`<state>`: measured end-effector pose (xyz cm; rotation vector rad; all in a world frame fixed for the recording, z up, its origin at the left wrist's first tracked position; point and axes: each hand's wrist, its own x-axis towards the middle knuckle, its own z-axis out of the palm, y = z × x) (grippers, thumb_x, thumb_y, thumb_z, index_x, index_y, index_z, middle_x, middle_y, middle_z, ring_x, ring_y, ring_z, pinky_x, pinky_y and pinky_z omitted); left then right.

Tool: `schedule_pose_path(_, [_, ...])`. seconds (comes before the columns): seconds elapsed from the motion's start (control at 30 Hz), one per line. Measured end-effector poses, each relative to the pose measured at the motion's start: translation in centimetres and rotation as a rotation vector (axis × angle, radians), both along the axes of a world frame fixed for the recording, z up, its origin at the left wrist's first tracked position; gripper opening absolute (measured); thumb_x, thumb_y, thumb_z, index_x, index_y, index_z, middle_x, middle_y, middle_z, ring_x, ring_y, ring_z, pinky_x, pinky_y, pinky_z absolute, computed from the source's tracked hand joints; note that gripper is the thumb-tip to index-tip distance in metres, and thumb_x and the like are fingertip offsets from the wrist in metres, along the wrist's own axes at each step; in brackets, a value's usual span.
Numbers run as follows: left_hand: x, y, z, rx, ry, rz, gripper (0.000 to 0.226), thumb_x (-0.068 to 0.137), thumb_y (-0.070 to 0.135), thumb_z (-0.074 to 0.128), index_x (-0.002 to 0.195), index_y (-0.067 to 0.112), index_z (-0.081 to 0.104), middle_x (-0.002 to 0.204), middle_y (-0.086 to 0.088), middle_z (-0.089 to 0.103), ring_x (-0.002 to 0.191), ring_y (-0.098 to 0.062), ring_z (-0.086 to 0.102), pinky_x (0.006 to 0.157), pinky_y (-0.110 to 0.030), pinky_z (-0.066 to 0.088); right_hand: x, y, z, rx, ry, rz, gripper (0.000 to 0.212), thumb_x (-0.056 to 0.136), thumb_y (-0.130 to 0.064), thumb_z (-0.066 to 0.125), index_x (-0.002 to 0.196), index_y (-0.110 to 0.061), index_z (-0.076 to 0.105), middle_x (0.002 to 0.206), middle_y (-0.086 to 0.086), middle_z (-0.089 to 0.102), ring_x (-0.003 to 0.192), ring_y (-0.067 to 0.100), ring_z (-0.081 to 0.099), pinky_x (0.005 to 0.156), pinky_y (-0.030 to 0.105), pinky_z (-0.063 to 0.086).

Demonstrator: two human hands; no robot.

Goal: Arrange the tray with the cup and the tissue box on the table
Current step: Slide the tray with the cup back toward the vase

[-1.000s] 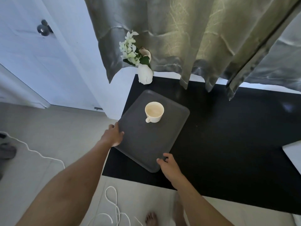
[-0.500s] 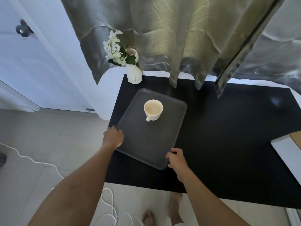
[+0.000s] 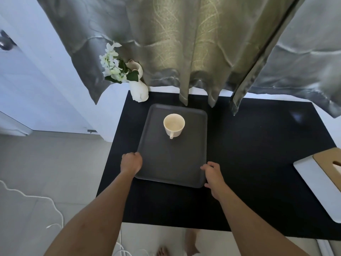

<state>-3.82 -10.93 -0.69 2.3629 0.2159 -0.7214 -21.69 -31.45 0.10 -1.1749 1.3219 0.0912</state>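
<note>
Tray (image 3: 171, 163) edges are where we see both hands: the left hand (image 3: 131, 163) curled over its near-left rim and the right hand (image 3: 212, 174) with fingers bent around its near-right corner, the tray lying flat on the black table (image 3: 258, 154). Past the hands, the cup (image 3: 174, 125) stands upright on the tray's far half, handle toward us, while the tissue box (image 3: 324, 180) lies well right of the tray at the table's edge. Just beyond the tray's far-left corner stands a vase (image 3: 138, 89) of white flowers, with a curtain (image 3: 184, 43) hanging behind the tray.

Matt grey tray (image 3: 171, 163), glossy cream cup (image 3: 173, 125), seemingly ceramic.
</note>
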Motion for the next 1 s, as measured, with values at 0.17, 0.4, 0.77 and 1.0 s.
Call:
schedule_pose_path(0.17, [0.8,-2.4,0.6,-0.063,0.041,0.083,0.034,0.098,0.015,0.035,0.079,-0.003,0.058,0.094,-0.016,0.055,0.072,-0.023,0.052,0.079,-0.037,0.040,1.5,-2.4,-0.1,-0.026,-0.021,-0.012,0.052,0.093,-0.019,0.054,0.141,-0.018,0.035,0.144,0.011,0.042,0.129,0.031,0.041,0.098,0.044,0.036])
schedule_pose_path(0.4, [2.3,-4.7,0.2,-0.125,0.026,0.107,0.029,0.094,0.011,0.035,0.082,-0.001,0.059,0.074,-0.007,0.053,0.063,-0.019,0.045,0.065,-0.034,0.037,3.6,-5.7,-0.3,-0.026,-0.051,-0.021,0.049,0.093,-0.021,0.055,0.138,-0.018,0.039,0.140,0.008,0.044,0.128,0.030,0.042,0.105,0.047,0.036])
schedule_pose_path(0.77, [2.6,-7.7,0.0,-0.147,-0.049,0.223,0.046,0.099,0.021,0.031,0.134,0.003,0.056,0.137,-0.020,0.054,0.124,-0.038,0.050,0.104,-0.045,0.039,5.9,-8.6,-0.5,0.003,-0.033,0.058,0.042,0.092,-0.029,0.054,0.131,-0.016,0.045,0.124,0.004,0.047,0.118,0.026,0.046,0.104,0.045,0.038])
schedule_pose_path(1.0, [2.5,-8.7,0.1,-0.123,-0.051,0.239,0.051,0.099,0.019,0.030,0.145,0.008,0.046,0.150,-0.016,0.045,0.136,-0.037,0.041,0.113,-0.045,0.031,6.3,-9.8,-0.7,0.031,-0.051,0.113,0.047,0.092,-0.030,0.054,0.134,-0.014,0.043,0.143,0.008,0.045,0.130,0.029,0.042,0.111,0.049,0.034])
